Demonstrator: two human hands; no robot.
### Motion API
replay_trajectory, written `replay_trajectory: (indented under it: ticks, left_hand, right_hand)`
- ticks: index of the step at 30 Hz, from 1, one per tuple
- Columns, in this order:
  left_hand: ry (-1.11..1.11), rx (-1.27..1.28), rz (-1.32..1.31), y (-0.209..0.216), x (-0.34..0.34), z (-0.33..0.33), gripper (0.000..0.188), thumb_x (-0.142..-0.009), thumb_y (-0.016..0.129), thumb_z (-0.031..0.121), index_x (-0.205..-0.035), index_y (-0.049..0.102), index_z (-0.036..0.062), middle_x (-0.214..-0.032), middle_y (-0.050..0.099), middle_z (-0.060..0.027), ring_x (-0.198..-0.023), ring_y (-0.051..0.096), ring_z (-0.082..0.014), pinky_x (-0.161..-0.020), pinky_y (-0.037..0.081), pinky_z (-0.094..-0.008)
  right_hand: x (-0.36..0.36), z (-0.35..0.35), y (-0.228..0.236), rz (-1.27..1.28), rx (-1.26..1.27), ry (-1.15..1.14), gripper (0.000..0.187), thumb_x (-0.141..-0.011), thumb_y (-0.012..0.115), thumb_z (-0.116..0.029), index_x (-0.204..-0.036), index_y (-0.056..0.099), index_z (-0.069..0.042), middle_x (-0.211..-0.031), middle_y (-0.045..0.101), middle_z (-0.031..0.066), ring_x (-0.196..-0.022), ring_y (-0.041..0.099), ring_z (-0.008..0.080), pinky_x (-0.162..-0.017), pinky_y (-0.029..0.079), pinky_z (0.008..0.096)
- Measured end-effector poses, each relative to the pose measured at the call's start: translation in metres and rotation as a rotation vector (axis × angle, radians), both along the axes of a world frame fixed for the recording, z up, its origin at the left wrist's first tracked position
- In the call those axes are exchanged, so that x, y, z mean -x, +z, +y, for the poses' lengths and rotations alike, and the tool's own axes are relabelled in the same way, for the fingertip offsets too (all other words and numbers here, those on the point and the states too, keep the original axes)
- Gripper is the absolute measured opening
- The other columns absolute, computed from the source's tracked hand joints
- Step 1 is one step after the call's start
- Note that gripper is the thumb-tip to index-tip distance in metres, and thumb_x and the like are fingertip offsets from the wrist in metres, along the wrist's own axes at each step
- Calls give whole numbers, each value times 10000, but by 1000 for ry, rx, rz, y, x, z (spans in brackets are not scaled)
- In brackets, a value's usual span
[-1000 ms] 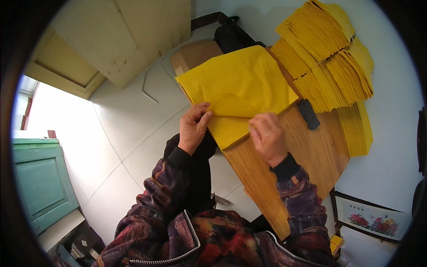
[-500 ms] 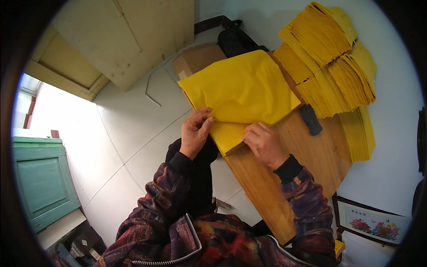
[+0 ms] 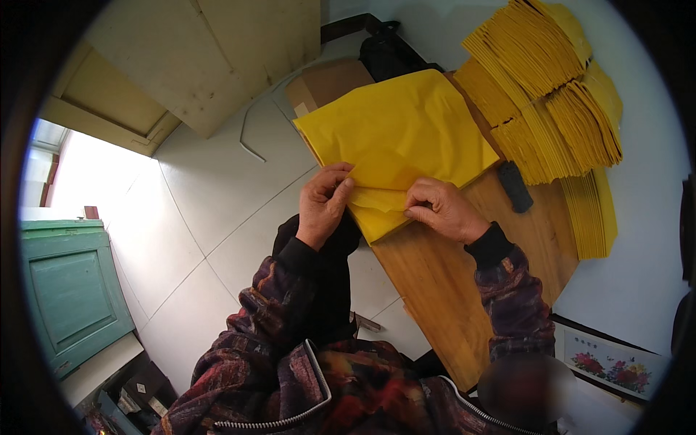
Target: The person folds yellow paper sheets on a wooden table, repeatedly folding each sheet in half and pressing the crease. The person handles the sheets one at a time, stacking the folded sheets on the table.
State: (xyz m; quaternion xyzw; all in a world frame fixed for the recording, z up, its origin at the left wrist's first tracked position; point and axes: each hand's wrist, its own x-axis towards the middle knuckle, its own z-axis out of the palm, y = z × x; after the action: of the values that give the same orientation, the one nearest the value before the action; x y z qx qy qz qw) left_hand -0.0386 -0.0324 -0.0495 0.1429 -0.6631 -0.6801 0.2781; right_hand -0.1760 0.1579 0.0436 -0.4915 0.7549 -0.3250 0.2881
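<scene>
A pile of large yellow sheets [image 3: 406, 123], thin and slightly rumpled, lies on the wooden table; whether they are paper or cloth I cannot tell. My left hand [image 3: 324, 203] pinches the near left edge of the upper yellow sheet between thumb and fingers. Closed in a pinch too, my right hand [image 3: 442, 209] grips the same sheet's near edge further right. Between the hands that edge is lifted and folded, showing another yellow layer below it. The fingertips of both hands are partly hidden by the sheet.
Tall bundles of folded yellow sheets [image 3: 540, 94] stand at the right by the wall. A dark grey roll-shaped object [image 3: 515, 187] lies on the wooden table [image 3: 449, 304]. Behind the pile are a cardboard box [image 3: 330, 83] and a black bag [image 3: 391, 56]. A framed flower picture [image 3: 609, 362] leans lower right.
My right hand has moved up and inward with the sheet's edge, exposing a fold between my hands. My left hand keeps its pinch, and the whole view has shifted slightly.
</scene>
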Motion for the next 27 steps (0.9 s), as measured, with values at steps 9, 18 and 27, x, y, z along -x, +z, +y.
replay_trajectory:
  ticks: [9,18,27]
  left_hand:
    - [-31,11,-35,6,-4,-5,150,-879,663,94,-927,655,-48,-1082,668,-124,-967,620,-218,-842,484,-311]
    - [-4,-15,-48,1,0,1,103,-880,666,36,-949,667,-40,-1075,664,-96,-922,608,-172,-805,479,-266]
    - [26,21,-54,-2,-1,0,104,-889,666,63,-929,666,-33,-1063,668,-101,-872,606,-160,-762,484,-261]
  right_hand:
    - [1,-8,6,11,75,-205,98,-855,649,-46,-829,578,17,-725,567,101,-667,547,170,-629,434,267]
    - [-26,-3,3,652,308,-315,180,-797,706,-90,-939,619,-21,-921,605,128,-869,582,326,-740,491,400]
    - [-43,19,-24,763,148,-65,163,-819,619,-34,-978,653,-38,-965,586,65,-922,554,290,-799,498,375]
